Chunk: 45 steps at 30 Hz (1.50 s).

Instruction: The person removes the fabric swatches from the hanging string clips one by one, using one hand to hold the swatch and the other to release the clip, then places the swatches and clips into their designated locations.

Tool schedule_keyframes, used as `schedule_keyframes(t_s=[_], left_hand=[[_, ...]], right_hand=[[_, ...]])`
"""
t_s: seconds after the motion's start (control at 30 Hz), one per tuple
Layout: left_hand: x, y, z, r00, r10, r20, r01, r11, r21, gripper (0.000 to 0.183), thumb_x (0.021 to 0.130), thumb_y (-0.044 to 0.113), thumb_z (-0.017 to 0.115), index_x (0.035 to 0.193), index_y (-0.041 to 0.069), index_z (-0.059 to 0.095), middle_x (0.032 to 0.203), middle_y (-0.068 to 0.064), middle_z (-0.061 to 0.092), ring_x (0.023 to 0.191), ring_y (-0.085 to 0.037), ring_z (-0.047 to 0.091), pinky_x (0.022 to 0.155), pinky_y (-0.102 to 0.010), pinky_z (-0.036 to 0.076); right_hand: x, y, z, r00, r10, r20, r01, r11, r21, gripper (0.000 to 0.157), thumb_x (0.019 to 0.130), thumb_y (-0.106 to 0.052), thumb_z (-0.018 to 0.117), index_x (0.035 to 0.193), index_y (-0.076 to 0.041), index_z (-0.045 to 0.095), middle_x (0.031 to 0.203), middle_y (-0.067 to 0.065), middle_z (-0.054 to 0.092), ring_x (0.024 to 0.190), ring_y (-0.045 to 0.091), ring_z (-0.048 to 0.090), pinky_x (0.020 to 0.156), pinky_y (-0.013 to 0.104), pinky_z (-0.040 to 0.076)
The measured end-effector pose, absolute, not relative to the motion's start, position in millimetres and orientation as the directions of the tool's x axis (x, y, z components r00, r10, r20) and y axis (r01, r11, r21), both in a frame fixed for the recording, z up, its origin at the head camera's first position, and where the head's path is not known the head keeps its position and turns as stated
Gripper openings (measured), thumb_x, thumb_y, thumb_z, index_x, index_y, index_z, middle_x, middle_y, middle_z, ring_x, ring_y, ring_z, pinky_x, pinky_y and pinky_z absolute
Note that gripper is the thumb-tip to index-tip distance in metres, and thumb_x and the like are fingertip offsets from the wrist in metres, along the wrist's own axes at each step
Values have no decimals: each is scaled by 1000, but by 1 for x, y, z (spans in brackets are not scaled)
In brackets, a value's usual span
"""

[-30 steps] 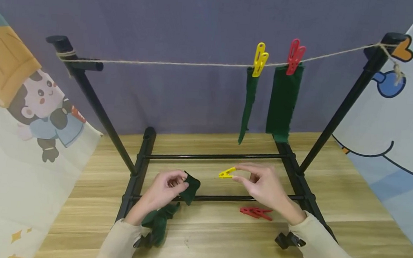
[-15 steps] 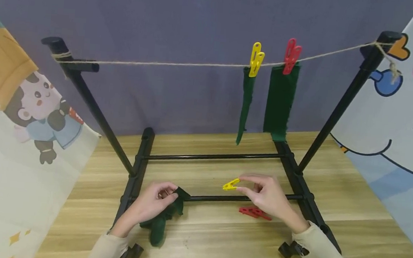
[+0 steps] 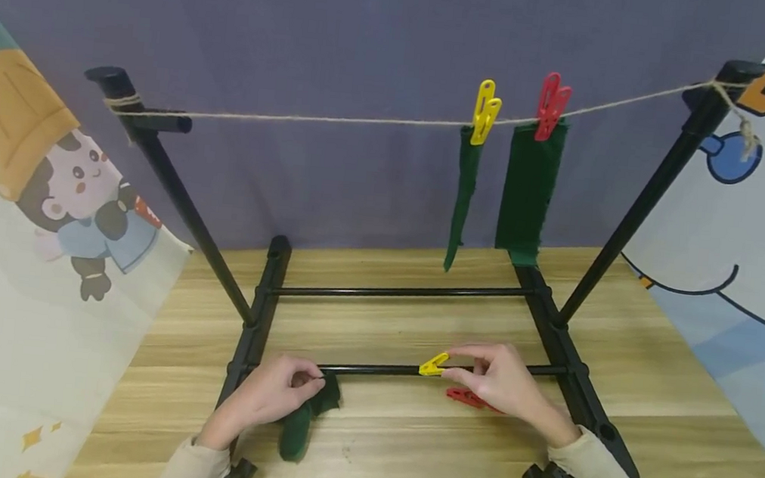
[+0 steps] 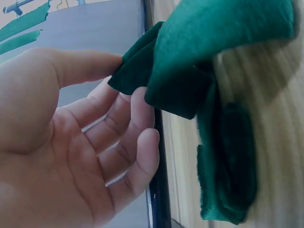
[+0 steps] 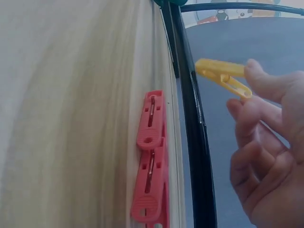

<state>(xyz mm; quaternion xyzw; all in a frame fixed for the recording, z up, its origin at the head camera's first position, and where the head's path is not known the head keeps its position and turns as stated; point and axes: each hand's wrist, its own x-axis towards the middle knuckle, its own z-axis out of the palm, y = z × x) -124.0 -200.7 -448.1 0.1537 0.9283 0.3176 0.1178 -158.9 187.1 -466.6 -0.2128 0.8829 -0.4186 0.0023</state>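
My left hand [image 3: 270,392] pinches a corner of a dark green cloth [image 4: 180,76] between thumb and index finger, the other fingers loosely bent below. More green cloth [image 4: 232,166] lies folded on the table under it. A yellow clothespin [image 5: 221,76] sits by its handle ends between the thumb and index finger of my right hand [image 3: 502,386]; its nose points left, overlapping the front crossbar in the head view. Two red clothespins [image 5: 151,121] lie end to end on the table below, partly hidden by my right hand in the head view.
A twine line [image 3: 331,119] spans two black posts [image 3: 193,222] of a rack. From it hang a narrow green strip [image 3: 463,200] on a yellow clothespin [image 3: 485,115] and a wider green cloth [image 3: 528,191] on a red clothespin [image 3: 552,108]. The front crossbar [image 3: 378,370] runs between the hands.
Both hands have come down and nearer, the left with the cloth corner and the right with the yellow clothespin. The left hand has also shifted left. The hung pieces stay as they were.
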Motion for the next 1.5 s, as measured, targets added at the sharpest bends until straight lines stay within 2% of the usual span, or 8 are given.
schedule_keyframes(t_s=[0.17, 0.3, 0.43, 0.53, 0.67, 0.8, 1.13, 1.5], left_hand=[[-123, -201, -453, -938, 327, -115, 195, 774, 603, 21, 102, 38, 61, 97, 25, 77, 81, 15, 68, 68, -4, 58, 60, -23, 47], [-122, -200, -453, -945, 312, -100, 201, 791, 578, 37, 103, 48, 57, 75, 27, 71, 70, 18, 61, 62, -2, 53, 56, -23, 44], [-122, -199, -451, -951, 294, -95, 196, 813, 548, 53, 103, 49, 55, 58, 23, 53, 57, 15, 46, 50, -2, 41, 49, -21, 35], [-122, -198, -450, -957, 279, -85, 190, 818, 543, 43, 101, 46, 59, 64, 26, 66, 63, 18, 56, 55, 0, 46, 52, -21, 39], [-121, -198, -451, -960, 268, -76, 186, 820, 541, 21, 99, 43, 64, 92, 30, 78, 86, 18, 72, 72, 1, 60, 64, -24, 49], [-121, -197, -452, -961, 265, -79, 182, 819, 544, 16, 99, 40, 65, 100, 30, 76, 90, 18, 72, 78, 1, 62, 69, -24, 51], [-121, -196, -451, -958, 283, -57, 201, 795, 572, 14, 100, 35, 65, 105, 28, 76, 86, 20, 70, 71, 1, 58, 63, -21, 47], [-121, -192, -450, -953, 298, -56, 211, 784, 584, 15, 101, 36, 64, 107, 28, 75, 86, 19, 70, 71, 1, 59, 63, -21, 47]], right_hand=[[-156, 188, -470, -903, -415, 110, -352, 569, -744, 39, 84, -47, 81, 114, -23, 78, 52, -14, 50, 44, 0, 39, 39, 21, 32], [-154, 190, -472, -901, -425, 91, -344, 569, -747, 38, 84, -46, 82, 114, -23, 78, 52, -14, 49, 44, -2, 38, 40, 20, 31], [-153, 192, -475, -896, -437, 75, -342, 573, -745, 36, 85, -45, 81, 113, -23, 78, 70, -15, 67, 45, -2, 39, 41, 19, 32], [-152, 194, -476, -893, -447, 47, -332, 585, -740, 37, 85, -44, 81, 113, -20, 78, 87, -16, 74, 47, 0, 43, 42, 20, 34], [-151, 196, -477, -897, -442, 17, -313, 609, -729, 38, 85, -43, 81, 113, -17, 78, 86, -17, 73, 49, 1, 46, 43, 21, 36], [-151, 197, -478, -899, -437, 24, -323, 625, -711, 35, 85, -41, 82, 111, -18, 78, 82, -19, 72, 52, 1, 48, 46, 21, 38], [-149, 201, -484, -881, -472, -1, -342, 640, -688, 38, 86, -37, 82, 115, -12, 77, 76, -18, 71, 57, 0, 53, 50, 20, 41], [-144, 199, -483, -884, -466, -15, -348, 681, -645, 37, 87, -29, 81, 117, -8, 76, 71, -18, 69, 51, -2, 50, 45, 18, 37]])
